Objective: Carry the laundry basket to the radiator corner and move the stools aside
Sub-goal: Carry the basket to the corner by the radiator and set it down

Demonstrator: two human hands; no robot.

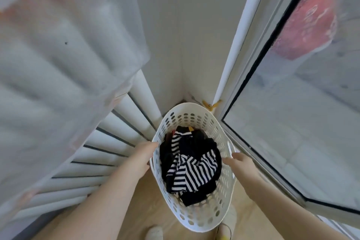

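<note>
1 perforated oval white plastic basket [194,118]: left grip [144,159] grasps its rim, right grip [240,163] released.

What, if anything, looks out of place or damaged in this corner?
Only the yellow-orange lumpy blob at the foot of the white vertical pipe, behind the white perforated plastic laundry basket: it resembles leftover filler. Nothing spilled.

White walls [194,35] meet in a corner straight ahead. Down the left runs a white ribbed radiator [116,142], with a blurred clear plastic box [68,54] over it. On the right, a white pipe [239,35] drops beside a big window [292,132], and there's something red [311,19] in the glass. Pale wood floor [148,200] below, soft daylight all round.
</note>
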